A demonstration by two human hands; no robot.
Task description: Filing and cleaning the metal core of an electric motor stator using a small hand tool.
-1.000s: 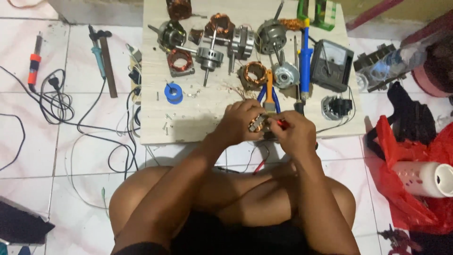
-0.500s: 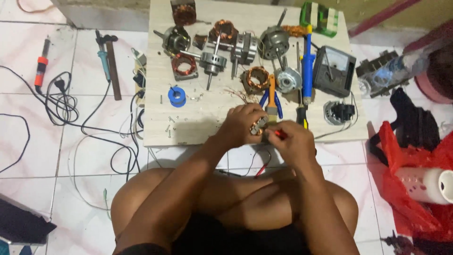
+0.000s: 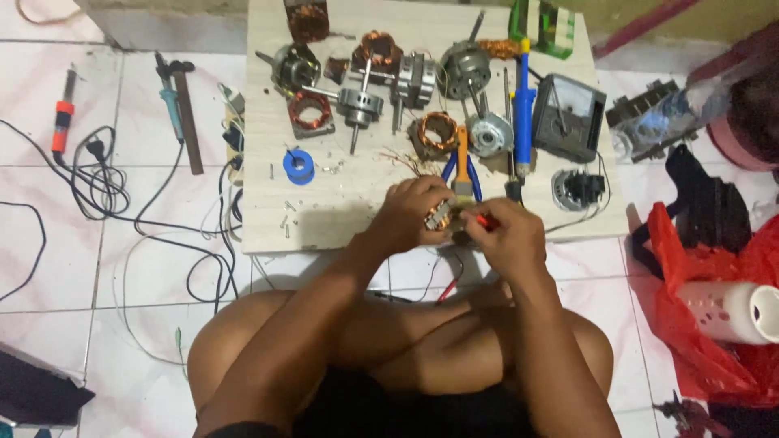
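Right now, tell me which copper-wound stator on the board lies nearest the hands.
The round copper stator beside the orange-handled pliers, just above the left hand; the others sit farther up the board.

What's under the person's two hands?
The left hand grips a small copper-wound coil piece; the right hand holds a red-tipped tool to it. Below lie the wooden board edge and a thin wire. The fingers hide the rest of the coil.
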